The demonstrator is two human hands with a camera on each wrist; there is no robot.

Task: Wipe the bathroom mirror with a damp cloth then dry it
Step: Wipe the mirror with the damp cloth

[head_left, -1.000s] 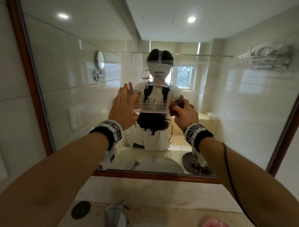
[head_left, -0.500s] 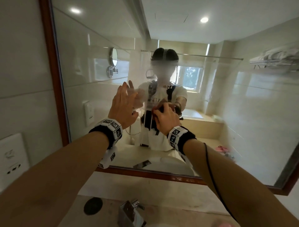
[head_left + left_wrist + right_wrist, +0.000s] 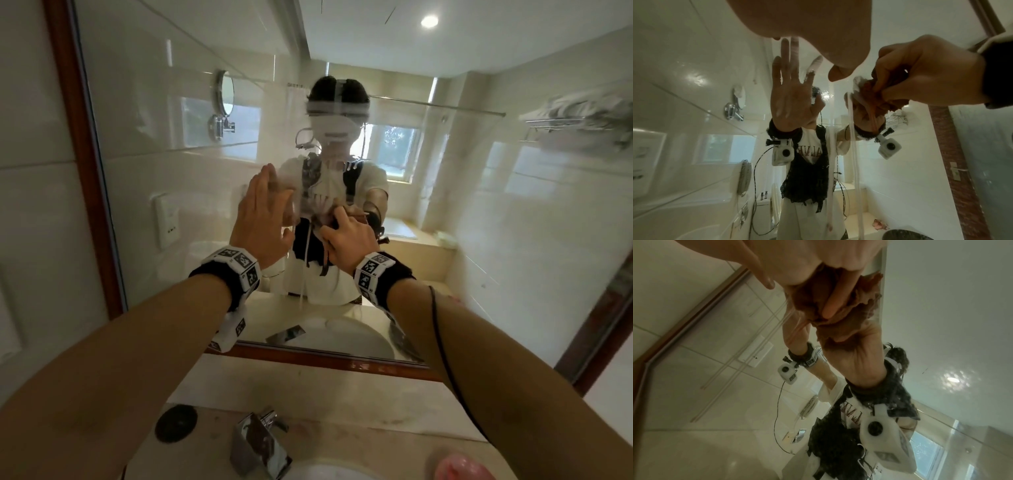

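Note:
The big wall mirror [image 3: 164,113] in a brown wooden frame fills the head view. My left hand [image 3: 262,214] lies flat against the glass with straight fingers, left of centre. Right beside it my right hand [image 3: 346,234] grips a bunched brown cloth [image 3: 877,95] and holds it against the glass. In the right wrist view the cloth [image 3: 849,309] is crumpled under my curled fingers [image 3: 835,303]. Thin trails of water [image 3: 853,146] run down the mirror below the cloth.
Below the mirror lies a beige stone counter [image 3: 308,394] with a chrome tap [image 3: 260,442], a black round disc [image 3: 176,423] and a pink object [image 3: 459,467] by the basin. White tiled wall with a socket plate [image 3: 8,322] stands left of the frame.
My right hand has slid the cloth leftward across the glass until it is close beside the left hand. The left hand stays flat on the mirror. My head view has shifted.

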